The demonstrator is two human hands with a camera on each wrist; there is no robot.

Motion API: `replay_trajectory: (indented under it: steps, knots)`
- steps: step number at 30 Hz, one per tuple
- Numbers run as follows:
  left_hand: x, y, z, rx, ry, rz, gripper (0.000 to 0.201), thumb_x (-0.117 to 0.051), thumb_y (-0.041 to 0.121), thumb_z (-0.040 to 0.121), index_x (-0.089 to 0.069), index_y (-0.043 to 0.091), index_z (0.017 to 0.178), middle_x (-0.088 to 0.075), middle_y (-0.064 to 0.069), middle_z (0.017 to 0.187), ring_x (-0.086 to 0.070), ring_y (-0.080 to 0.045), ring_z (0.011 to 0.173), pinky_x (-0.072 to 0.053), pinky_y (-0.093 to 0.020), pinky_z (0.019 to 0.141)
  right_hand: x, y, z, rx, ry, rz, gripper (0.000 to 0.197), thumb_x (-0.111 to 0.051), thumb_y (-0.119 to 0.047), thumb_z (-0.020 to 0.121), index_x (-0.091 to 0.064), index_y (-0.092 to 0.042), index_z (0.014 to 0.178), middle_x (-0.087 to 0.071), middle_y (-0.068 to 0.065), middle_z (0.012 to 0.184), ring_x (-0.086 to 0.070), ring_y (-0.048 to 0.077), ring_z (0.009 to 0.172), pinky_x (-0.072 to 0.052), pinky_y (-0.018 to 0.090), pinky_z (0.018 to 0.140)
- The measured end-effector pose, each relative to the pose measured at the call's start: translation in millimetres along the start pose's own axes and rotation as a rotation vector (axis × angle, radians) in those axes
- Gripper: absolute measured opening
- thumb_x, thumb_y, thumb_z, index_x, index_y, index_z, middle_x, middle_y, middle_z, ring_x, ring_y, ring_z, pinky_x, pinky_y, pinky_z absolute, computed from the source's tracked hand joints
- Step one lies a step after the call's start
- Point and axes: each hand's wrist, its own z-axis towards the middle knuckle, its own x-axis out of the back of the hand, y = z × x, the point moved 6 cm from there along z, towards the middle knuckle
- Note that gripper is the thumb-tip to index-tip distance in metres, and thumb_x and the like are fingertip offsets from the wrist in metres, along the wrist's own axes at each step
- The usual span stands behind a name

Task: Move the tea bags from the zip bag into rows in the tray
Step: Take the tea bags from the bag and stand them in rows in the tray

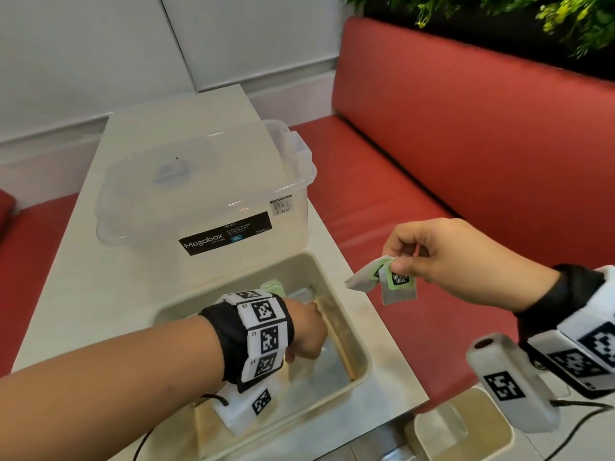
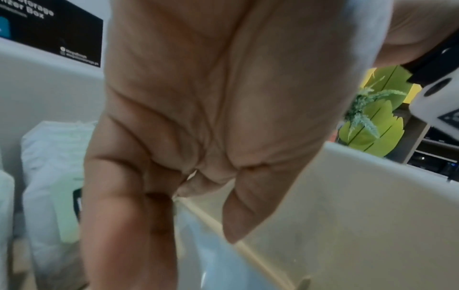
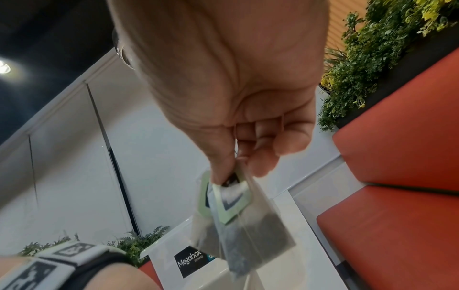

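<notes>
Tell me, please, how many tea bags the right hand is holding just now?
2: both tea bags hang pinched in the right hand above the red seat, right of the tray. A third could be hidden between them; the pictures cannot rule that out.

Bright and even indoors, with soft glare on the glossy red bench seat (image 1: 416, 181) and only faint shadows. Lit from a round ceiling lamp (image 3: 3, 67), flaring in the right wrist view. Blurred on the close skin and the paper tea bags (image 3: 246, 225); bowed at the edges by the wide lens.
</notes>
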Motion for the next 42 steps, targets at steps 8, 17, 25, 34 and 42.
replay_trajectory:
  steps: [8, 17, 25, 34, 42]
  knots:
    - [33.3, -40.9, -31.7, -0.015, 0.516, -0.259, 0.041, -0.061, 0.033, 0.086, -0.058, 0.013, 0.122, -0.069, -0.004, 0.100, -0.061, -0.016, 0.081, -0.047, -0.027, 0.072, -6.8, -1.5, 4.0, 0.021, -0.047, 0.080, 0.025, -0.069, -0.015, 0.082, -0.060, -0.035, 0.069, -0.062, -0.012, 0.072, -0.051, -0.001, 0.067, -0.037, 0.016, 0.061]
    - [52.7, -82.4, -87.1, -0.035, 0.937, -0.905, 0.014, -0.076, 0.021, 0.076, -0.066, 0.031, 0.079, -0.063, 0.024, 0.079, -0.058, 0.000, 0.042, -0.046, -0.013, 0.061, -38.3, -32.7, 22.0, 0.161, -0.197, 0.085, 0.031, -0.071, -0.016, 0.080, -0.056, -0.039, 0.068, -0.053, -0.015, 0.112, -0.045, -0.025, 0.073, -0.030, 0.002, 0.065]
    - [61.3, -83.6, -90.6, -0.207, 0.913, -1.044, 0.025, -0.075, 0.013, 0.076, -0.058, 0.028, 0.085, -0.070, 0.007, 0.079, -0.057, -0.006, 0.047, -0.045, -0.015, 0.048, -49.3, -49.8, 36.7, 0.159, -0.125, 0.116, 0.022, -0.070, -0.016, 0.082, -0.058, -0.033, 0.073, -0.060, -0.017, 0.087, -0.050, -0.011, 0.064, -0.032, 0.010, 0.063]
    - [60.3, -92.4, -59.6, -0.094, 0.883, -0.739, 0.015, -0.064, 0.010, 0.082, -0.062, 0.025, 0.084, -0.060, 0.012, 0.075, -0.051, 0.007, 0.059, -0.036, -0.001, 0.061, -61.7, -26.2, 3.4, -0.069, 0.028, 0.257, 0.015, -0.058, -0.019, 0.089, -0.052, -0.026, 0.076, -0.061, -0.011, 0.070, -0.053, 0.007, 0.067, -0.042, 0.025, 0.066]
    - [59.2, -88.0, -20.6, 0.033, 0.825, -0.469, 0.021, -0.053, 0.009, 0.084, -0.067, 0.021, 0.094, -0.067, 0.004, 0.089, -0.058, -0.014, 0.087, -0.046, -0.024, 0.076, -98.6, -49.8, -46.1, 0.020, -0.177, 0.283, 0.023, -0.052, -0.022, 0.093, -0.043, -0.037, 0.079, -0.051, -0.019, 0.075, -0.026, -0.031, 0.089, -0.018, 0.016, 0.093]
